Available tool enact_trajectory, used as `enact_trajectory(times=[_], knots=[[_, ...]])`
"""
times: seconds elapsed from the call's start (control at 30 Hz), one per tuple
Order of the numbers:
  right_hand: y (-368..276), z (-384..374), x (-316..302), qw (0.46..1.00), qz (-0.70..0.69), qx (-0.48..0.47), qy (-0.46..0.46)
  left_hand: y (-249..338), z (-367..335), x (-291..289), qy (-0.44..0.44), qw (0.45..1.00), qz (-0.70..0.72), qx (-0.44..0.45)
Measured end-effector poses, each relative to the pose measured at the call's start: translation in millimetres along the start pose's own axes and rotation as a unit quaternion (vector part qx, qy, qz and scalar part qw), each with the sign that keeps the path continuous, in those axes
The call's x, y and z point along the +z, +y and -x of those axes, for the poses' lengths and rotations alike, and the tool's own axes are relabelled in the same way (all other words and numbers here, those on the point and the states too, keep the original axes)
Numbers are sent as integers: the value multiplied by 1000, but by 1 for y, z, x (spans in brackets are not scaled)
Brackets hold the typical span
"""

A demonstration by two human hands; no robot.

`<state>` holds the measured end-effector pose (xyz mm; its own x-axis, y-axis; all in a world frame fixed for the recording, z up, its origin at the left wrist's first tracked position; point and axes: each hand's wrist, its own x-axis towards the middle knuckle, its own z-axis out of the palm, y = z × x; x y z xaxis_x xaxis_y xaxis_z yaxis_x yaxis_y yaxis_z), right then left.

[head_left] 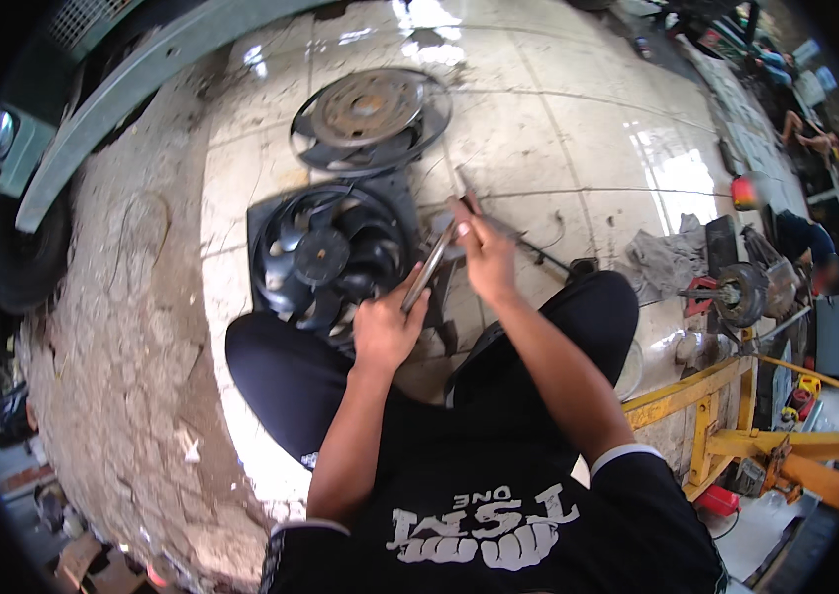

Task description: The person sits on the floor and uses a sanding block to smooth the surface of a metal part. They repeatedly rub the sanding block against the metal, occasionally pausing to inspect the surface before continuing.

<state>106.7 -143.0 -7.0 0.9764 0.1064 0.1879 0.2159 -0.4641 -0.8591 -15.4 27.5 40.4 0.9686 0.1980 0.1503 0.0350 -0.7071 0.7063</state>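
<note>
Silver bar (429, 265) slants between the two hands, above the tiled floor (558, 148) and just in front of the person's bent knees. The left hand (388, 327) is wrapped around its lower end, with the bar's length running up and to the right. The right hand (487, 255) is curled at the upper end, its fingers gripping a brown piece (463, 208) that pokes out past them; whether that piece is joined to the bar cannot be told.

Close to the left hand lies a black fan (320, 255), its curved blades set in a round shroud with a squarish frame. Beyond it rests a dark ring (302, 134) with a rusty disc (365, 109) across its middle. A thin dark rod (543, 255) lies on the tiles to the right of the right hand.

Off to the right are a crumpled grey cloth (665, 259), a wheel-like drum (739, 295) and a yellow metal frame (786, 443). Another person in a dark top (803, 240) is near the right edge. On the left, rough ground (102, 366) borders the tiles, with a tyre (28, 252) and a curved grey metal beam (127, 84) at its upper end.
</note>
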Motion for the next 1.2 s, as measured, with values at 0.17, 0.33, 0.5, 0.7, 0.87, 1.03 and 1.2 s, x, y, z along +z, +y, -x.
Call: enact_trajectory(times=[0.17, 0.33, 0.5, 0.7, 0.87, 1.03, 1.2], knots=[[1, 5, 3, 994, -89, 50, 44, -6, 8, -7, -20, 1000, 12, -17], [13, 7, -1, 985, -139, 96, 43, 23, -4, 2, -34, 999, -12, 39], [-5, 12, -1, 977, -202, 67, -6, 16, -6, 8, -46, 998, -10, 36], [4, 4, -3, 993, -109, 20, -32, 13, -20, 15, -30, 996, 78, 2], [-17, 3, -13, 969, -221, 111, -8, 11, -18, 14, -18, 991, 127, -43], [-13, 0, -8, 974, -205, 92, -23, -2, -17, 13, 18, 991, 129, 11], [-27, 1, -9, 976, -190, 102, -20, -1, -15, 9, -20, 995, 95, -22]])
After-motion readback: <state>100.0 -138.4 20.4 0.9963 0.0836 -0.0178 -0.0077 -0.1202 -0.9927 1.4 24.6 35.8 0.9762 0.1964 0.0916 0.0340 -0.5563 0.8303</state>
